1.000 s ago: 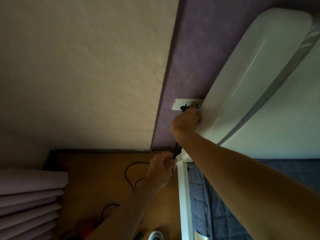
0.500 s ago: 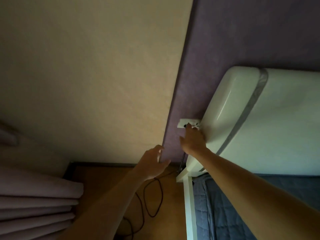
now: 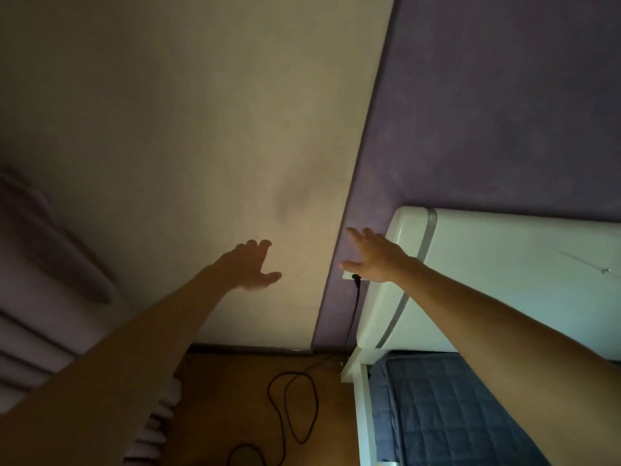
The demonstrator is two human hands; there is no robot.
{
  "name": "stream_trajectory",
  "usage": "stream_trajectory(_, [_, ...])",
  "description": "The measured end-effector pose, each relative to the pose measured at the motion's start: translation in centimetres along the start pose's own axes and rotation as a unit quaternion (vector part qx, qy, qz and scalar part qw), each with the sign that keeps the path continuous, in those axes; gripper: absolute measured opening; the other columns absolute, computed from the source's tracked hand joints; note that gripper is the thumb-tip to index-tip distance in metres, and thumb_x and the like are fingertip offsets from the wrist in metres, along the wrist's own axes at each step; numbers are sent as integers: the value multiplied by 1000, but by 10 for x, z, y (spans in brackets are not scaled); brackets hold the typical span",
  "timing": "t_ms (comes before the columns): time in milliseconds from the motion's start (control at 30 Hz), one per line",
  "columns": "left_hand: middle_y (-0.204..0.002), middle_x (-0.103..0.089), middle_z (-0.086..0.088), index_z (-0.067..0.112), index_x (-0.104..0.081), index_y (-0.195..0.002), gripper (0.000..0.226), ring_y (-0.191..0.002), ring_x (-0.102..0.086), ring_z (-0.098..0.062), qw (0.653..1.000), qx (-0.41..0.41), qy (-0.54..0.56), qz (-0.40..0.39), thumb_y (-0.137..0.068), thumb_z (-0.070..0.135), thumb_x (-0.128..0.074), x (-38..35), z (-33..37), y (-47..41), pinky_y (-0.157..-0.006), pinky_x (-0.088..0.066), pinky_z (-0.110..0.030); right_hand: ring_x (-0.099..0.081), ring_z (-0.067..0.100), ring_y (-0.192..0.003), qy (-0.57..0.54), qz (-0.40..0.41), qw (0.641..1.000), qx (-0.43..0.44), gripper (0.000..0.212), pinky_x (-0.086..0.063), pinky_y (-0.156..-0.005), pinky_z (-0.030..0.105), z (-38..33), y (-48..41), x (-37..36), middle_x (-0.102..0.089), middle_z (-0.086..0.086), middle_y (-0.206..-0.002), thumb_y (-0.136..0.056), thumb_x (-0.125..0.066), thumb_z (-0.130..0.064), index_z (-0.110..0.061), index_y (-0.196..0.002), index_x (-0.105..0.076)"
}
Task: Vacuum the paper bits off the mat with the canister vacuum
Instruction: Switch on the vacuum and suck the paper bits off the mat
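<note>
Two bare arms reach up toward a room corner where a beige wall meets a purple one. The left hand is released, fingers spread against the beige wall, holding nothing. The right hand is likewise released, fingers straight, grasping nothing. It sits over the purple wall just above one white outlet, beside the edge of a white headboard; whether either palm touches the wall cannot be told. One black plug is seated in that outlet, just under the right hand, which is the nearer of the two to it. From the plug a single cord drops straight down the purple wall to the wood floor. There it lies in two loose loops before leaving at the bottom edge of the view. The vacuum, mat and paper bits are all out of view. Judging by the cord's run, the vacuum probably lies low and back toward the person, down and away from both raised hands, with the cord's long axis pointing floorward. Counted: two hands, one plug, one outlet, one cord. A blue quilt covers the bed at right, and a folded curtain hangs at left.
</note>
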State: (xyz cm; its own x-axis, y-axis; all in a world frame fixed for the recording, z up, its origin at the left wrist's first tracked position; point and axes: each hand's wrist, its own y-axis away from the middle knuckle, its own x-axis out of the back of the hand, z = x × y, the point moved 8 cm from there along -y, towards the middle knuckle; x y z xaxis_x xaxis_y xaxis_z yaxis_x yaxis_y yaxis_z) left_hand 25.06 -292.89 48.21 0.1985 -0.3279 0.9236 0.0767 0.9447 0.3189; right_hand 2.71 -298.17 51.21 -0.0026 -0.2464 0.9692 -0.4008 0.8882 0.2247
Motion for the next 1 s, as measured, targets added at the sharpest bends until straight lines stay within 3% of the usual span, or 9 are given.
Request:
stream_trajectory(200, [-158,-29,-14,16,-16,-156,82,-144,-30,-33,998,19,-18,57,-94,56,-51,66,-47,90,-115,-31,-45,-45,37,-127,13,45,999,22,83,-46,-96,47,-57,47,68,-40,15,-142,-88,-55,-61,-21,-152,-19])
stream_trajectory(400, [-148,-40,-13,17,-19,-153,83,-135,-41,-34,990,83,-52,99,-91,61,-51,104,-115,193,-111,-37,-44,-47,37,-124,35,81,993,80,83,-47,-95,48,-134,73,108,-42,16,-138,-87,-53,-64,-21,-151,-20])
stream_trajectory(533, [-154,-33,-15,13,-18,-154,84,-141,-35,-33,985,130,-54,103,-91,58,-52,122,-144,253,-114,-34,-44,-48,37,-123,36,104,986,123,84,-47,-95,48,-183,84,123,-42,16,-137,-87,-54,-64,-22,-151,-20])
stream_trajectory(800, [-159,-28,-11,15,-13,-156,81,-144,-31,-30,975,192,-42,104,-96,54,-50,127,-170,338,-117,-29,-45,-49,35,-121,61,95,969,220,83,-48,-90,47,-271,89,130,-43,15,-137,-88,-53,-62,-22,-151,-17])
stream_trajectory(1000, [-159,-28,-10,15,-9,-157,83,-143,-33,-29,959,261,-18,112,-96,55,-48,120,-186,369,-115,-30,-45,-45,34,-128,77,67,945,312,85,-47,-95,48,-333,73,123,-37,12,-145,-88,-53,-64,-26,-153,-13])
